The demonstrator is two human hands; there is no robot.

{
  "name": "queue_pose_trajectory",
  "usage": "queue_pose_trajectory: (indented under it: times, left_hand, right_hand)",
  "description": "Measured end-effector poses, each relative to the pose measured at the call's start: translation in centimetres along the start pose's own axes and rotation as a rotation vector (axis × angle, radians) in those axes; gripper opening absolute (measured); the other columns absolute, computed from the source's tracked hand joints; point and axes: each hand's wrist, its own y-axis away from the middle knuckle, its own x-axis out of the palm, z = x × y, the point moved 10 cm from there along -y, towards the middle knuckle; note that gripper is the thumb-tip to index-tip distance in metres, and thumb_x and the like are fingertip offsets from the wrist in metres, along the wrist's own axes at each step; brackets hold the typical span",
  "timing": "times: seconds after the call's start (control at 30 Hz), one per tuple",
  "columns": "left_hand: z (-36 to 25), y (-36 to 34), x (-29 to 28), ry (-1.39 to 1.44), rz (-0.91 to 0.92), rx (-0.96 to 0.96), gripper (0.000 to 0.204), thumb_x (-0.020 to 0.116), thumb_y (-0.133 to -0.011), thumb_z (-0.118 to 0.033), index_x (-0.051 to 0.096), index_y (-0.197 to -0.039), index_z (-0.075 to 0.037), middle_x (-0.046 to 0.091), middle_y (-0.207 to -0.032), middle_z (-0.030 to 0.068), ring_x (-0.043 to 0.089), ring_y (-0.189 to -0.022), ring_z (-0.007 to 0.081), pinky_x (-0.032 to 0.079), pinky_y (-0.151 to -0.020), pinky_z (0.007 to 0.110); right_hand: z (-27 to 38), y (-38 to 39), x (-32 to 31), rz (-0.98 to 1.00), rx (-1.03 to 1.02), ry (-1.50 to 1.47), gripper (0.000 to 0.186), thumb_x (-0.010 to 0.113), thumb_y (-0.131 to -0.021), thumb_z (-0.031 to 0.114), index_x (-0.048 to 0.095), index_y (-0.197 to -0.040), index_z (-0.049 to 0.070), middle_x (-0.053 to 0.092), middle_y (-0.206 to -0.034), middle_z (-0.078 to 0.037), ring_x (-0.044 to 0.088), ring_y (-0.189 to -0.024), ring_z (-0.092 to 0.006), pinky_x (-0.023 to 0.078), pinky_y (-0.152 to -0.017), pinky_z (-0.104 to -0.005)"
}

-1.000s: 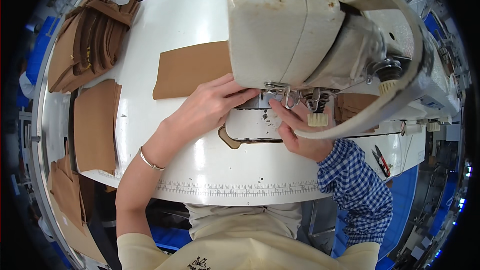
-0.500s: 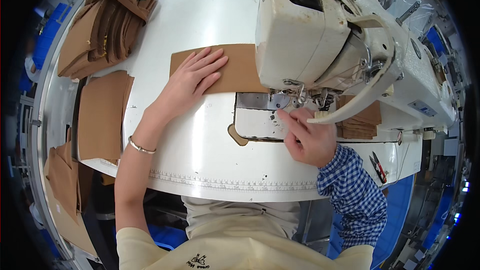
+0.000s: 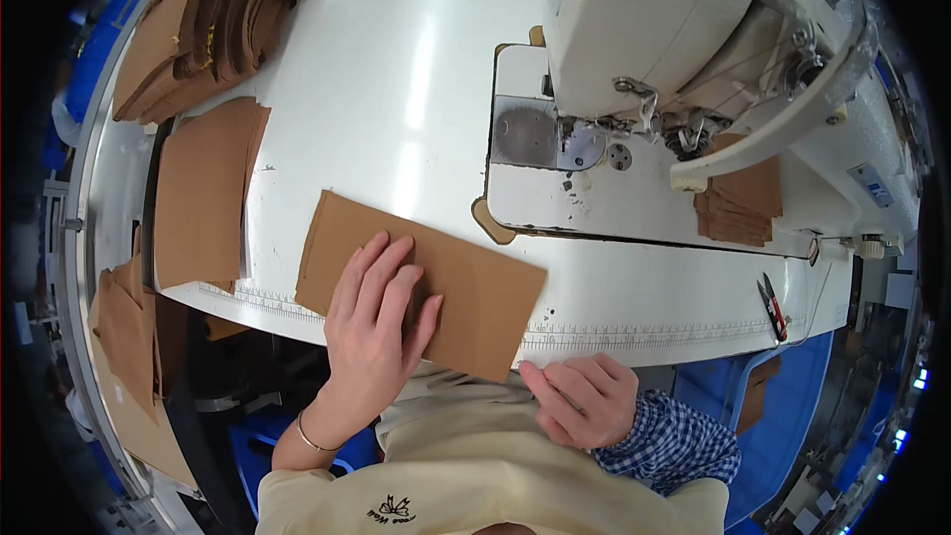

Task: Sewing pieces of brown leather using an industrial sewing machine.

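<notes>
resting flat on the tan rectangular leather panel (image 3: 426,282), my left hand (image 3: 376,322) has drawn it off the cream sewing machine (image 3: 674,50) to the white table's (image 3: 396,89) near edge; stitching looks over. my right hand (image 3: 584,398), loosely curled and empty, touches its near corner. long axis runs upper-left to lower-right.

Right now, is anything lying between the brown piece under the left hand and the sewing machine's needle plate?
Nothing visible: bare white table lies between the brown piece, flat under the left hand, and the needle plate.
</notes>
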Motion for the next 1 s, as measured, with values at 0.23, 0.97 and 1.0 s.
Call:
queue_pose_trajectory:
  times: [0.23, 0.97, 1.0]
  left_hand:
    - [-0.4, -0.2, -0.6, -0.156, -0.074, -0.031, 0.029, 0.072, -0.08, -0.001, 0.062, -0.107, -0.001, 0.062, -0.12, 0.0145, 0.059, -0.111, 0.036, 0.05, -0.089, 0.042]
    - [-7.3, 0.9, 0.4, 0.073, 0.097, 0.58, 0.028, 0.07, -0.061, -0.005, 0.071, -0.089, 0.0, 0.069, -0.1, 0.0092, 0.066, -0.082, 0.0191, 0.056, -0.063, 0.026]
    - [-7.4, 1.0, 0.4, 0.075, 0.098, 0.58, 0.028, 0.07, -0.061, -0.005, 0.071, -0.089, 0.0, 0.069, -0.1, 0.0092, 0.066, -0.082, 0.0191, 0.056, -0.063, 0.026]
  right_hand:
    - [0.4, 0.8, 0.4, -0.029, 0.064, 0.053, 0.045, 0.063, -0.067, 0.013, 0.07, -0.109, -0.002, 0.055, -0.091, -0.004, 0.054, -0.078, -0.0164, 0.046, -0.063, -0.0306]
    - [0.9, 0.2, 0.8, -0.103, 0.056, 0.102, 0.032, 0.063, -0.073, 0.007, 0.073, -0.101, -0.003, 0.055, -0.087, -0.004, 0.053, -0.074, -0.0161, 0.043, -0.059, -0.0283]
    - [0.9, 0.2, 0.9, -0.095, 0.055, 0.095, 0.032, 0.063, -0.072, 0.007, 0.073, -0.101, -0.003, 0.055, -0.087, -0.004, 0.053, -0.074, -0.0161, 0.043, -0.059, -0.0282]
